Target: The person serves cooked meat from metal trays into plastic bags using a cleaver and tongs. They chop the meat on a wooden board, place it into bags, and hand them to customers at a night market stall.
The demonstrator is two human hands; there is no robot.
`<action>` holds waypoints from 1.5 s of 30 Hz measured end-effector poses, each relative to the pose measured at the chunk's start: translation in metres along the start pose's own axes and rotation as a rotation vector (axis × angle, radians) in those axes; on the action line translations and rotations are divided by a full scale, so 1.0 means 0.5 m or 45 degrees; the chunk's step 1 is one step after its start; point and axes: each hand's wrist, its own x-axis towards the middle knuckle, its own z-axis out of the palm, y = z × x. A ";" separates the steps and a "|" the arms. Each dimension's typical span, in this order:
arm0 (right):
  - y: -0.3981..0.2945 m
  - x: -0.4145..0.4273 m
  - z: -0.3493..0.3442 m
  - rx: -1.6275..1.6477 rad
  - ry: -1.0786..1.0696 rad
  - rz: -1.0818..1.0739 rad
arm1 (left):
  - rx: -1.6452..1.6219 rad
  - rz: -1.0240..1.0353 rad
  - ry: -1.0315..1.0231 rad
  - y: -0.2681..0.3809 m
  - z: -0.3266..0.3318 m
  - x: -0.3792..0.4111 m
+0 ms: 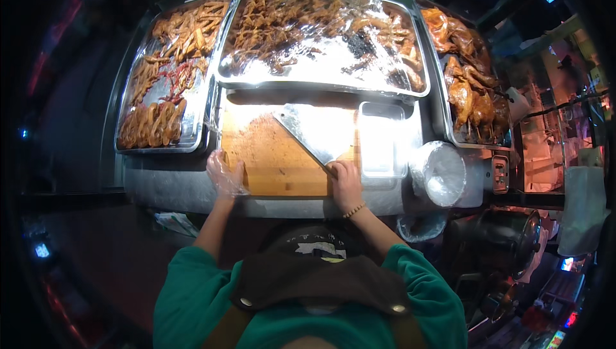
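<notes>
A wooden cutting board (269, 166) lies in front of me. My right hand (346, 184), bare and with a beaded bracelet at the wrist, grips the handle of a cleaver (299, 130). The broad blade slants across the board towards the far left; glare washes out part of it. At the board's left front corner is my left hand (225, 175), in a clear plastic glove, thumb apart from the fingers and nothing visible in its grasp. Just right of the board sits a clear plastic container (383, 175), its inside overexposed.
Beyond the board stands a film-covered metal tray (317, 85) of braised meat pieces. A left tray (192, 147) holds meat pieces, a right one (450, 132) whole glazed poultry. A plastic-wrapped round object (439, 173) stands right of the container. A lidded dark pot (510, 238) is lower right.
</notes>
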 end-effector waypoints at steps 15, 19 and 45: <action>0.174 0.198 -0.173 -0.127 0.365 0.433 | -0.204 0.361 -0.206 0.177 0.003 0.104; 0.331 0.312 -0.219 -0.089 0.546 0.803 | -0.019 0.384 -0.301 0.217 0.042 0.083; 0.270 0.606 -0.295 -0.281 0.132 0.302 | -0.035 0.212 -0.473 0.176 0.074 0.095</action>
